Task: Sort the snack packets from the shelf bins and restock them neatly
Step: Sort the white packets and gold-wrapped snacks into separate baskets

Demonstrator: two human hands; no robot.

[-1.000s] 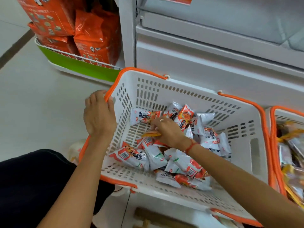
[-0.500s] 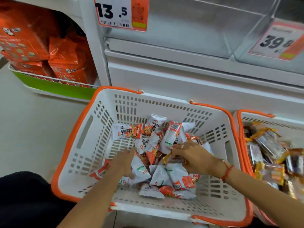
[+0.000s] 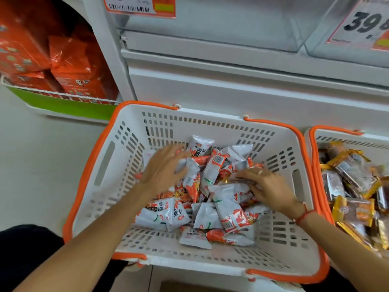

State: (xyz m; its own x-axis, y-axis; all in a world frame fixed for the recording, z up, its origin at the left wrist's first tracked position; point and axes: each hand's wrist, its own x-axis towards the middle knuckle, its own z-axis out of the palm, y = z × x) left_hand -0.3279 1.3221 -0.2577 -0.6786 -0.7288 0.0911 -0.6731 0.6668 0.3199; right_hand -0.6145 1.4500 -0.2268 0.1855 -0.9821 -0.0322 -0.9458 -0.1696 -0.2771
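A white basket with an orange rim [image 3: 91, 165] holds several white-and-red snack packets [image 3: 227, 209] in a loose heap. My left hand [image 3: 162, 168] lies over the heap's left side with fingers spread, touching the packets; it is blurred. My right hand [image 3: 268, 185] is on the heap's right side, and its fingers and thumb pinch a thin brown packet with a yellow end [image 3: 242, 182]. A second orange-rimmed basket [image 3: 311, 144] at the right edge holds several brown-and-gold packets [image 3: 353, 186].
Behind the baskets stands a white shelf unit [image 3: 210, 87] with clear bins and price tags [image 3: 362, 24] above. Large orange bags [image 3: 69, 66] sit on a green-fronted wire shelf [image 3: 63, 105] at the left. Pale floor lies left of the basket. My dark-clothed knee [image 3: 25, 253] is at the lower left.
My left hand left the basket rim, went into the basket and moved up over the heap's left side. My right hand shifted rightward, still pinching the thin packet. The view tilted upward.
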